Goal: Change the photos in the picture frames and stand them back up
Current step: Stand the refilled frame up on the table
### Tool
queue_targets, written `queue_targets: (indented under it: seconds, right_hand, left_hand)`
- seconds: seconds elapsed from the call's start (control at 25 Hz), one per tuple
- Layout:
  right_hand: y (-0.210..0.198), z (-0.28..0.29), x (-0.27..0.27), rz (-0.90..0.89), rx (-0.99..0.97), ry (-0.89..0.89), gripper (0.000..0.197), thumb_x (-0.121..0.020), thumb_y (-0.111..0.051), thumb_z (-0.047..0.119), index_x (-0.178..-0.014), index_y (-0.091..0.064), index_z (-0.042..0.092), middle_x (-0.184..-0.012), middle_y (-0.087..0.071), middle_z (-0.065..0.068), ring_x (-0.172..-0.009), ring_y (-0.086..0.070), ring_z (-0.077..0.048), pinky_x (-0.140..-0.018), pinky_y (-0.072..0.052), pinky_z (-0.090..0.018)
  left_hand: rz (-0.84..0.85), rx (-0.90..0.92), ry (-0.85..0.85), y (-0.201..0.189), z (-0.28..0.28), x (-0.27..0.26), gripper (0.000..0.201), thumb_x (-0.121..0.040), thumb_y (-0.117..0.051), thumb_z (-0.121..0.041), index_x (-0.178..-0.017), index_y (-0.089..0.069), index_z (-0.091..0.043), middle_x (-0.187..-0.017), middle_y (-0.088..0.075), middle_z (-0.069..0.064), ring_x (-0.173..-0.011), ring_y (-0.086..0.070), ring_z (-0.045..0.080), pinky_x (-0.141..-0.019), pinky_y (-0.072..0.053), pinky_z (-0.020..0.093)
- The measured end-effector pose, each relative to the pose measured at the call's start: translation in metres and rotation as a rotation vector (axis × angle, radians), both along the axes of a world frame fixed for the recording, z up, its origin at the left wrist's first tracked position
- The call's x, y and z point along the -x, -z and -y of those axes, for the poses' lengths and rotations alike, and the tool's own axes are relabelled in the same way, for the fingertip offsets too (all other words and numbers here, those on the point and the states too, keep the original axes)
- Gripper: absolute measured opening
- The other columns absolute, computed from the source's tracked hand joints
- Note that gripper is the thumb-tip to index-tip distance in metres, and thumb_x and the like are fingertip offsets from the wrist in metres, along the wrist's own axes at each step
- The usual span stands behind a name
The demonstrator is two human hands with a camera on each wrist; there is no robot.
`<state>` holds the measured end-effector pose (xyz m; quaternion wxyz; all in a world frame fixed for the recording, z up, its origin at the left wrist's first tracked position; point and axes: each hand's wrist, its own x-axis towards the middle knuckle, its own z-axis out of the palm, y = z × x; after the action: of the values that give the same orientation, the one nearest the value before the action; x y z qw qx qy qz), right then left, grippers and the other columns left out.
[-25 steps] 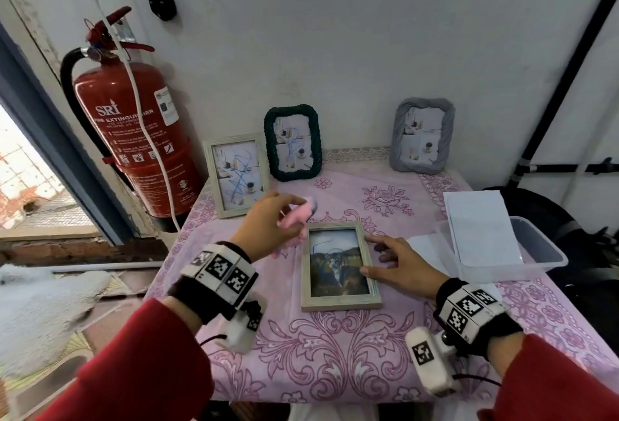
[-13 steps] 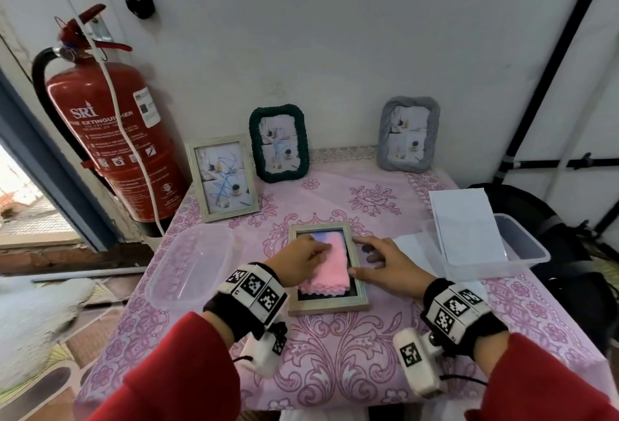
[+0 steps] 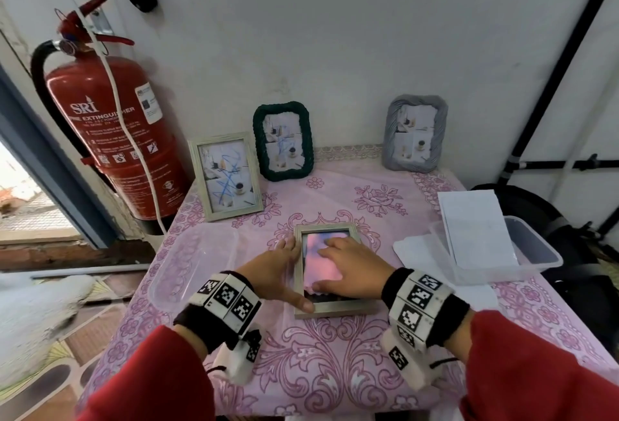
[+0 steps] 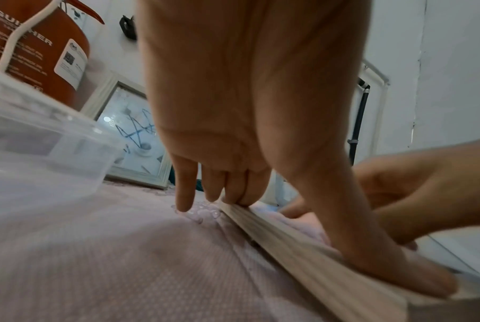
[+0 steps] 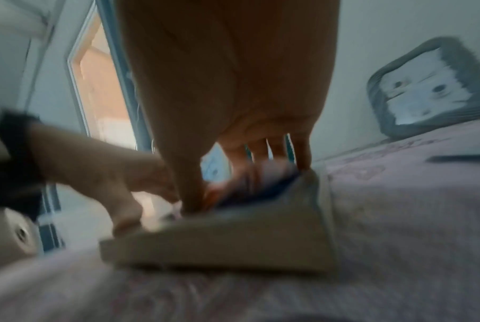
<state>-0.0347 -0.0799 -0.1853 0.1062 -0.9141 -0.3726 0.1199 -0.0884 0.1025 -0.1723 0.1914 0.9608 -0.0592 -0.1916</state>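
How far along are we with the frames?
Done: nothing clearly finished. In hand: the wooden frame lies flat, left hand steadying its edge, right hand pressing a pink cloth on its glass. Left: standing it up; three frames at the back show scribbled or pale photos.

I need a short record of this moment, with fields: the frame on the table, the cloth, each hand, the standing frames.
flat frame: pale wooden picture frame lying face up on the pink patterned tablecloth
cloth: pink wiping cloth spread over its glass
left hand: fingers straight, steadying the frame's left edge
right hand: fingers flat, pressing the cloth
standing frames: pale wooden frame, dark green frame, grey frame
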Motion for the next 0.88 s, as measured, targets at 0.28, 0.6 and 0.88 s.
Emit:
queue_targets:
  seconds: [0.28,0.6,0.88]
  right_hand:
    - [-0.003,-0.015,-0.019,0.024,-0.163,-0.128,0.014,-0.083,-0.061,0.022,-0.083,-0.066,0.009,-0.089,-0.064,-0.006,-0.086,-0.058,-0.024,-0.075,-0.041,-0.033]
    - [-0.013,0.024,0.009,0.100,0.004,-0.364,0.016,-0.090,-0.051,0.018,-0.093,-0.065,0.012,-0.100,-0.061,-0.004,-0.095,-0.053,-0.019,-0.084,-0.037,-0.030]
    - [-0.021,0.003,-0.023,-0.028,-0.056,-0.131,0.021,-0.084,-0.051,-0.001,-0.092,-0.069,0.006,-0.091,-0.058,0.002,-0.090,-0.057,-0.021,-0.076,-0.040,-0.021]
  left_hand:
    - [0.065,0.025,0.000,0.010,-0.003,0.003,0.120,-0.065,-0.077,-0.051,-0.150,0.002,-0.018,-0.158,0.007,0.005,-0.146,0.003,0.018,-0.118,-0.008,0.033]
    - [0.093,-0.225,0.055,0.006,0.002,-0.001,0.121,-0.062,-0.071,-0.064,-0.150,-0.002,-0.017,-0.159,0.001,0.003,-0.146,-0.008,0.016,-0.114,-0.021,0.041]
    - [0.081,-0.208,0.100,-0.001,0.004,0.000,0.115,-0.066,-0.071,-0.060,-0.150,-0.008,-0.013,-0.159,-0.003,0.008,-0.145,-0.012,0.019,-0.114,-0.025,0.043]
